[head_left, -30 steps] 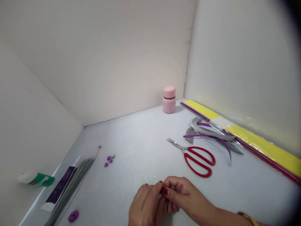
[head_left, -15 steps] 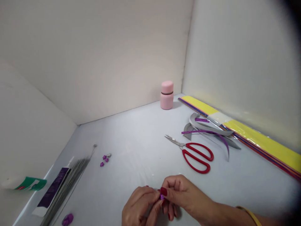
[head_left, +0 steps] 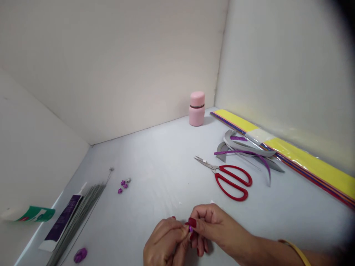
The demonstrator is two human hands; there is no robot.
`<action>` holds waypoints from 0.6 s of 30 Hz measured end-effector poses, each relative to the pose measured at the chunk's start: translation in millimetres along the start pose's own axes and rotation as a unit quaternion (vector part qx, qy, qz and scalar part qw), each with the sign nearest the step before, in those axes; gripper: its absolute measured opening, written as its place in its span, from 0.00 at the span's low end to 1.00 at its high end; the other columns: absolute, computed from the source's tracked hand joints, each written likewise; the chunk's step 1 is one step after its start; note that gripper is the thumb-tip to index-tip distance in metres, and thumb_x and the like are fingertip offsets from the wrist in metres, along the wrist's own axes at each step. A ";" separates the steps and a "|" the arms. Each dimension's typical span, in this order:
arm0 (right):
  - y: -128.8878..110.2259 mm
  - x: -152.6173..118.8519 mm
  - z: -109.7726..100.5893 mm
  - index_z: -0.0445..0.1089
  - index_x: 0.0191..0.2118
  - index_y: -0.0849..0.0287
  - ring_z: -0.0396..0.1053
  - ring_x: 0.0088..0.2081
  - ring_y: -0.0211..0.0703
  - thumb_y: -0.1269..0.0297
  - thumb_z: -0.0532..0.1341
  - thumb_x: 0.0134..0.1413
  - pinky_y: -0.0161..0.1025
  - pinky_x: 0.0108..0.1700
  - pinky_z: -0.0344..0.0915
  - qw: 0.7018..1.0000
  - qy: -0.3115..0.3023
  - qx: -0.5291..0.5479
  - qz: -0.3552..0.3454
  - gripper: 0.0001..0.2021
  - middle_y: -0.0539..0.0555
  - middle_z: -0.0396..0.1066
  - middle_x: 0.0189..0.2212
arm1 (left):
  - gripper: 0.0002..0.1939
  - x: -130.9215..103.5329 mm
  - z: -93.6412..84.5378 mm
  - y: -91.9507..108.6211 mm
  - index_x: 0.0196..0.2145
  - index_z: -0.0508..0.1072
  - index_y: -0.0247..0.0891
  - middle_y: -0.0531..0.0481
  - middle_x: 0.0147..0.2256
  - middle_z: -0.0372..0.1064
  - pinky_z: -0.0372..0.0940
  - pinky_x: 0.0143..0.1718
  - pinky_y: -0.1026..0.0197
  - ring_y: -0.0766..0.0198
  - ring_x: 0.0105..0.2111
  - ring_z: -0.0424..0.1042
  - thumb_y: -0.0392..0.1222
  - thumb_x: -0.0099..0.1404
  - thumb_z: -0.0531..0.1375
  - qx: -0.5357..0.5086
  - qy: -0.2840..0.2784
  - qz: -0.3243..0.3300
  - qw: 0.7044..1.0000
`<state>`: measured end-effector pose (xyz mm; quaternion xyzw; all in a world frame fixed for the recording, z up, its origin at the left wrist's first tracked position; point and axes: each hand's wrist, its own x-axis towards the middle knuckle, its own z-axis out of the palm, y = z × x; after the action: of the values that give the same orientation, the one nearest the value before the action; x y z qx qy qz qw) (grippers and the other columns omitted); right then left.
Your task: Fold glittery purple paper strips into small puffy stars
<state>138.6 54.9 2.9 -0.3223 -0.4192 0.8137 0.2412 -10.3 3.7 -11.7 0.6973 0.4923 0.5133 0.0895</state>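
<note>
My left hand [head_left: 165, 242] and my right hand [head_left: 212, 224] meet at the front of the table, fingertips pinched together. Between them is a small purple paper piece [head_left: 191, 229], mostly hidden by the fingers, so its exact shape does not show. The right thumb presses on it from above, and the left fingers grip its other side. Beyond the right hand lie red-handled scissors [head_left: 233, 181], tips pointing left. Several small purple paper stars [head_left: 122, 183] with a silvery one sit to the left. A larger purple folded piece [head_left: 80, 255] rests near the front left edge.
Grey and purple paper strips [head_left: 249, 149] lie curled beside a long pack of coloured paper [head_left: 299, 155] on the right. A pink flask [head_left: 197, 109] stands at the back. Grey wires [head_left: 80, 218] and a purple tube [head_left: 63, 220] lie left, near a green-and-white object [head_left: 39, 214].
Both hands stay pinched around the purple piece, with only slight finger movement. The whole view has shifted a little.
</note>
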 end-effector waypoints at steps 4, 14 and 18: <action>-0.5 0.3 -0.5 0.65 0.25 0.64 0.63 0.16 0.29 0.47 0.62 0.45 0.27 0.19 0.54 1.000 0.004 -0.010 -0.001 0.21 0.49 0.69 0.19 | 0.06 -1.0 1.6 -1.4 0.30 0.74 0.43 0.52 0.24 0.73 0.68 0.32 0.63 0.65 0.24 0.72 0.37 0.62 0.58 -0.032 0.001 -0.014 0.999; -0.4 -1.8 -3.2 0.68 0.32 0.62 0.65 0.20 0.32 0.49 0.59 0.51 0.28 0.22 0.58 0.996 0.020 -0.075 -0.052 0.18 0.50 0.70 0.22 | 0.07 -5.9 3.2 -5.8 0.36 0.76 0.46 0.51 0.26 0.75 0.68 0.32 0.63 0.63 0.27 0.73 0.39 0.62 0.57 -0.048 0.017 -0.051 0.997; -4.8 -8.6 -6.8 0.73 0.39 0.59 0.70 0.29 0.37 0.61 0.57 0.56 0.33 0.32 0.65 0.944 0.018 -0.264 -0.198 0.10 0.54 0.75 0.29 | 0.07 -4.8 3.3 -3.5 0.35 0.76 0.48 0.52 0.26 0.75 0.69 0.29 0.64 0.63 0.27 0.73 0.41 0.62 0.58 -0.066 0.037 -0.073 0.994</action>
<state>149.9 55.3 6.7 -0.2997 -0.6701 0.6036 0.3109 -9.7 3.0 -18.4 0.6326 0.5099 0.5622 0.1541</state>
